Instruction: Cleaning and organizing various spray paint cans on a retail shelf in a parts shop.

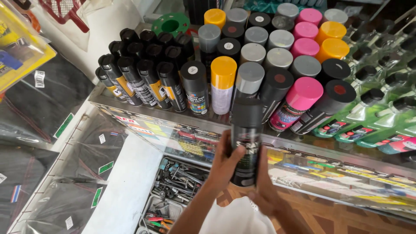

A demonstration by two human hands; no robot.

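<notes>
A tall black spray paint can (245, 138) with a dark cap is held upright in front of a glass counter. My left hand (225, 162) wraps its left side at mid-height. My right hand (265, 190) supports it from below and from the right, near the can's base. Both hands touch the can. Just behind it stand several spray cans on the counter, among them a yellow-capped can (223, 84), a silver-capped can (249, 80) and a pink-capped can (299, 99).
The glass counter's front edge (303, 149) runs across the view. Black-capped cans (143, 73) crowd its left part; green bottles with black caps (381, 104) fill the right. Below are trays of tools (173, 186), a white ledge (125, 186) and bagged dark goods (39, 108) at left.
</notes>
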